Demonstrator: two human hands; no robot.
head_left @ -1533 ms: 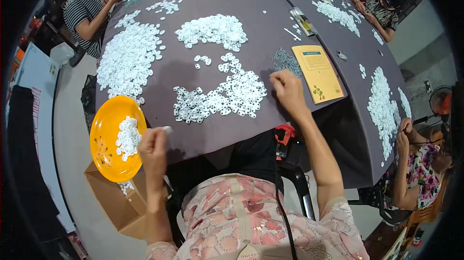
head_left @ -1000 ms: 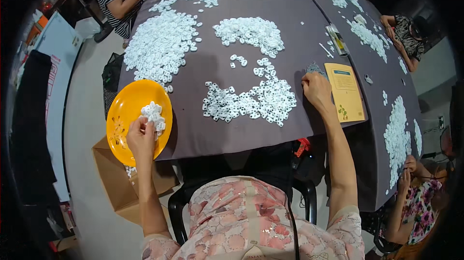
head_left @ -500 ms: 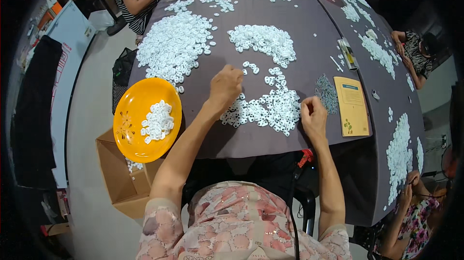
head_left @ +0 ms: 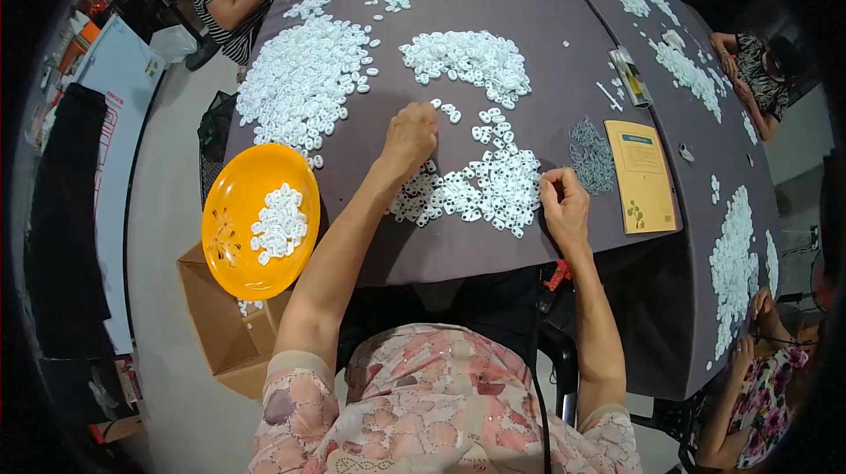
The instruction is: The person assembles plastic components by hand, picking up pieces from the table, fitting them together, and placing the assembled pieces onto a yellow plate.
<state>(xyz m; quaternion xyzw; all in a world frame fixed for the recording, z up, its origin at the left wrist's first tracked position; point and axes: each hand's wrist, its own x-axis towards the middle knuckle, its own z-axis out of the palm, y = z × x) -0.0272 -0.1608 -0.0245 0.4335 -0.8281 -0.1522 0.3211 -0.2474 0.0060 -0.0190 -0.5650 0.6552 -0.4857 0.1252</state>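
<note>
My left hand (head_left: 411, 139) is closed, knuckles up, over the dark tablecloth beside a few small white oval pieces (head_left: 450, 112) with holes in them. Its fingertips are hidden. At the right end of the near pile of white pieces (head_left: 507, 183), which show dark holes, my right hand (head_left: 566, 201) is closed in a pinch. Whatever either hand holds is too small or too hidden to name. Just beyond the right hand lies a heap of small grey pieces (head_left: 592, 159). A larger heap of white pieces (head_left: 471, 60) spreads farther out.
An orange oval dish (head_left: 225, 210) with white pieces stands at the table's left edge, above an open cardboard box (head_left: 211, 324). A big white heap (head_left: 304, 77) lies at left. A yellow booklet (head_left: 641, 179) lies at right. Other people sit around the table.
The whole view has shifted slightly. My left hand is still closed near the few loose white pieces, and my right hand stays pinched at the pile's right end.
</note>
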